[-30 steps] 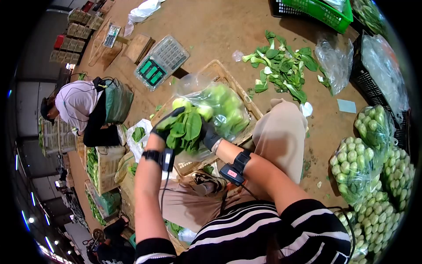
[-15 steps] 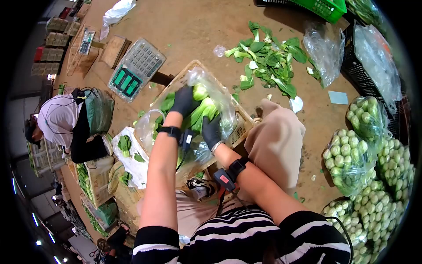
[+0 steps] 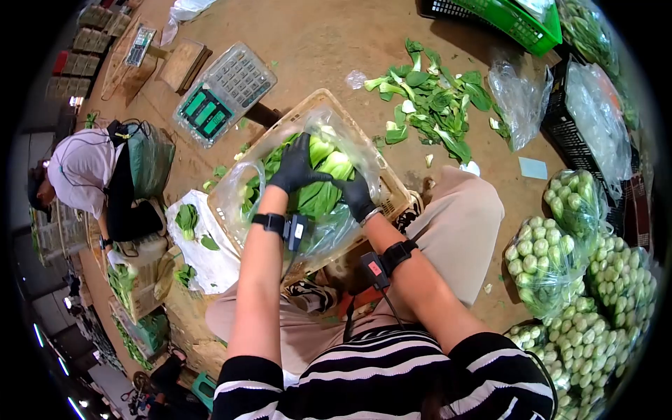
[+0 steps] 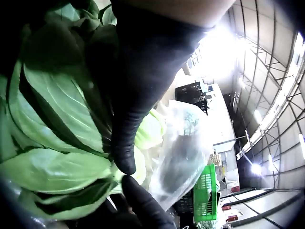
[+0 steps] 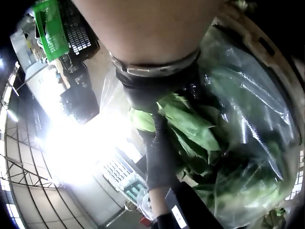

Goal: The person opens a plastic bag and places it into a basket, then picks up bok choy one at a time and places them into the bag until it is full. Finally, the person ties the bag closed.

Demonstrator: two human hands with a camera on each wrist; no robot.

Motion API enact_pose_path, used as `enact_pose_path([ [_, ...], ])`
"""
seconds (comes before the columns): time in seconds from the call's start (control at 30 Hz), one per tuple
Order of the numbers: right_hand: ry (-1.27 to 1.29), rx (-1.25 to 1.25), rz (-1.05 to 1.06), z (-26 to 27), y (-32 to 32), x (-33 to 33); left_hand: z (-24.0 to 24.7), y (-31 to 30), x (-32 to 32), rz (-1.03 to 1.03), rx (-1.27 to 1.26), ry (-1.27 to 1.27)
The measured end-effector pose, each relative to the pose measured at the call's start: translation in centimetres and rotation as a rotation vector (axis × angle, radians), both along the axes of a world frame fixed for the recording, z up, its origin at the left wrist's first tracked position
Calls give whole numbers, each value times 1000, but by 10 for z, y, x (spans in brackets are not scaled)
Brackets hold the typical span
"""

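A clear plastic bag (image 3: 330, 227) lines a pale plastic crate (image 3: 394, 183), with leafy greens (image 3: 315, 199) and pale stem ends (image 3: 337, 165) inside. The gloved left hand (image 3: 297, 166) lies spread over the greens, fingers long and thumb stretched rightward. At the bag's right side, the gloved right hand (image 3: 355, 196) touches the stems, its thumb close to the left thumb. Broad leaves (image 4: 57, 167) lie beside the left hand (image 4: 138, 71) in the left wrist view. The right wrist view has leaves (image 5: 190, 129) under the right hand (image 5: 147, 93), whose fingertips are mostly hidden.
A scale (image 3: 224, 94) stands beyond the crate. Loose leaves (image 3: 437, 101) lie on the floor, near a black crate (image 3: 574, 122) and a green crate (image 3: 521, 24). Filled bags (image 3: 542, 262) are at right. A white sheet (image 3: 201, 241) and another person (image 3: 87, 168) are at left.
The bunch held above the bag a second ago is now down inside it. Both hands have moved into the bag's opening, and the left hand has spread over the greens.
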State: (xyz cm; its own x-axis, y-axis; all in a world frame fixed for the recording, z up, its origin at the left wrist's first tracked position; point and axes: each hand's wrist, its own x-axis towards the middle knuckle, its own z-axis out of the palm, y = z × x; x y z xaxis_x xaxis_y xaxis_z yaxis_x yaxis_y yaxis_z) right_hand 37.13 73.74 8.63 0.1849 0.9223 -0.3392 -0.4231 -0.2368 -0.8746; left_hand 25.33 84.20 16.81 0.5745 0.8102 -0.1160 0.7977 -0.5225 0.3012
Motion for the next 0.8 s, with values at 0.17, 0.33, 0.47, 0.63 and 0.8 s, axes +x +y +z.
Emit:
enact_pose_path([
  [0.17,-490,-4,-85,43,9,14,-32,32,-14,26,-312,-232],
  [0.33,132,-255,318,49,23,40,-38,26,-16,77,-184,-181],
  [0.47,-367,-213,159,46,9,38,-12,18,-7,116,-251,-245],
  [0.63,-919,-199,120,54,6,33,13,-21,13,78,-85,118],
  [0.8,-1064,-46,270,125,15,55,3,-17,3,48,-135,-54],
])
